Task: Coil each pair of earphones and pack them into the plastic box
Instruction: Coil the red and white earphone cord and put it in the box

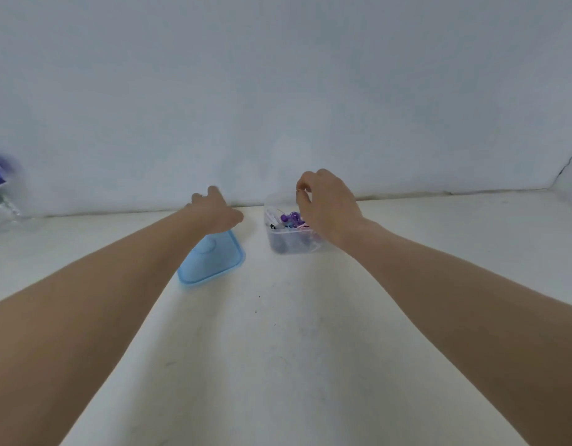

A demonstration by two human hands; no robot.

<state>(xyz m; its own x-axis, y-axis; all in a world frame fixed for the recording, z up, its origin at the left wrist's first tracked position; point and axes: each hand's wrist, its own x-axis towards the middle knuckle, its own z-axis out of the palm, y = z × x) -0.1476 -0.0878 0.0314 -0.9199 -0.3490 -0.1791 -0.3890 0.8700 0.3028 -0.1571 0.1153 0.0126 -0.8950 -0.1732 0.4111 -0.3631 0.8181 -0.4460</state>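
A clear plastic box (pixel 292 244) stands on the white table near the back wall. Coiled earphones (pixel 289 218) in purple, pink, white and black lie inside it. My right hand (pixel 326 207) hovers over the box's right side with its fingers curled and thumb and forefinger close together. A tiny dark speck shows at the fingertips; I cannot tell whether they pinch a cord. The blue lid (pixel 213 257) lies left of the box. My left hand (pixel 215 209) covers the lid's far end, fingers curled over its far edge and thumb at its right side.
A crumpled clear plastic bottle (pixel 1 194) with a purple label lies blurred at the far left edge. The pale wall rises just behind the box and lid. White tabletop (pixel 278 349) stretches between my forearms.
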